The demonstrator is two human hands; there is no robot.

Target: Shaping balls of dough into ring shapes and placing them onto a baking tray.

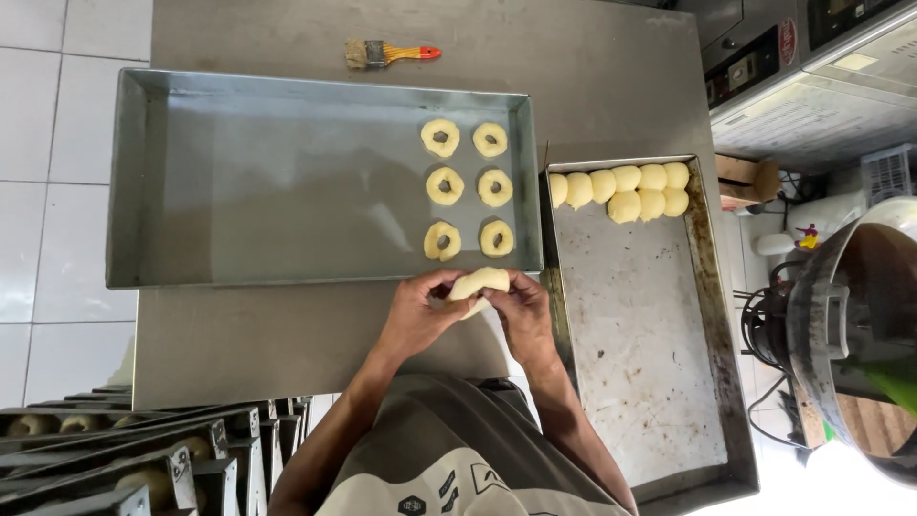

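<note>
Both my hands hold one pale piece of dough [480, 281] just in front of the big metal baking tray [239, 182]. My left hand [417, 315] grips its left end and my right hand [522, 315] grips its right end. Several ring-shaped dough pieces [468, 188] lie in two columns at the right end of that tray. To the right, a worn flat tray [640, 382] carries several round dough balls [626, 188] along its far edge.
A pastry brush [387, 53] with an orange handle lies on the steel table beyond the big tray. A rack of loaded trays [124, 459] is at lower left. A large mixer bowl [850, 325] and an oven stand at the right.
</note>
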